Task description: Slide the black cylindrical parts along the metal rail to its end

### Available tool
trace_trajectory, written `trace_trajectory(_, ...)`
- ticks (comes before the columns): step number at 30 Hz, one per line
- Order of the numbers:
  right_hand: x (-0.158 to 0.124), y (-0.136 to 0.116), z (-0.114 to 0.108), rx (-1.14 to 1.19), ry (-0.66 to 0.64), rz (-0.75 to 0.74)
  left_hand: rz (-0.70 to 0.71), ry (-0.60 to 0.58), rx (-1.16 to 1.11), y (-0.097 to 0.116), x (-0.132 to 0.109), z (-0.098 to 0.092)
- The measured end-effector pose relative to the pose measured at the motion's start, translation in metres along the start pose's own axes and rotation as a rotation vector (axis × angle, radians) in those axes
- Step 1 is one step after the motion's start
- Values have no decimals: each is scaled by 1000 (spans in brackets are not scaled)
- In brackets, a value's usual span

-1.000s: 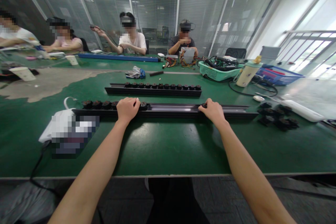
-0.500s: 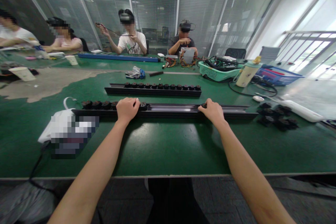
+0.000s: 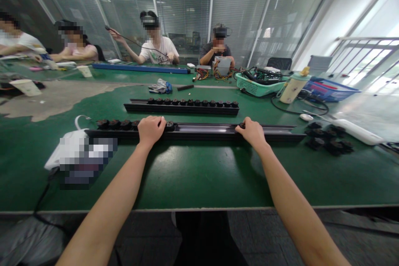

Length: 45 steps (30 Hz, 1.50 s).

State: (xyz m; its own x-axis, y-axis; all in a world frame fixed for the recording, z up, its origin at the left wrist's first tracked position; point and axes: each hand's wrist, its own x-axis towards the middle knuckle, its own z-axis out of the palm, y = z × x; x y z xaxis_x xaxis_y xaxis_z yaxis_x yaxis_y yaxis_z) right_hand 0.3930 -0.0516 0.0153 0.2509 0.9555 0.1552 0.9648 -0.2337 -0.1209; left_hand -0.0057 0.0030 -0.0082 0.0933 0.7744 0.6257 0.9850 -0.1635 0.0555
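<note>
A long black rail (image 3: 202,136) lies across the table before me, with a shiny channel along its top. Several round black socket pieces (image 3: 114,124) are seated in its left part. My left hand (image 3: 151,129) is closed over the rail on this row, its thumb beside the rightmost socket piece (image 3: 170,125); what lies under the palm is hidden. Farther right, my right hand (image 3: 254,131) grips a single round black socket piece (image 3: 242,125) in the channel, mostly covered by the fingers. Bare channel shows between my hands.
Behind lies a shorter rail (image 3: 182,109) filled with sockets. Loose black pieces (image 3: 328,138) are heaped at right, near a white power strip (image 3: 358,131). A white adapter (image 3: 67,149) sits left. Farther back are a green basket (image 3: 258,88), a bottle (image 3: 294,88) and several co-workers.
My hands and the rail stay in place. Across the table, a co-worker's raised hand with a dark cable has moved left, and that person's other hand has dropped lower.
</note>
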Motion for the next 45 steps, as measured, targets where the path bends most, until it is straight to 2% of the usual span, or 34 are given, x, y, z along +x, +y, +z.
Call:
trace_trajectory(15,-1,-1,-2,-5,-16,4,9,-6,36,1,1,-1)
trace_trajectory(30,1,2,2,12,23,-9,-6,5,-1,-1,0,1)
trace_trajectory(45,5,13,3,10,35,12,1,-1,9,0,0,0)
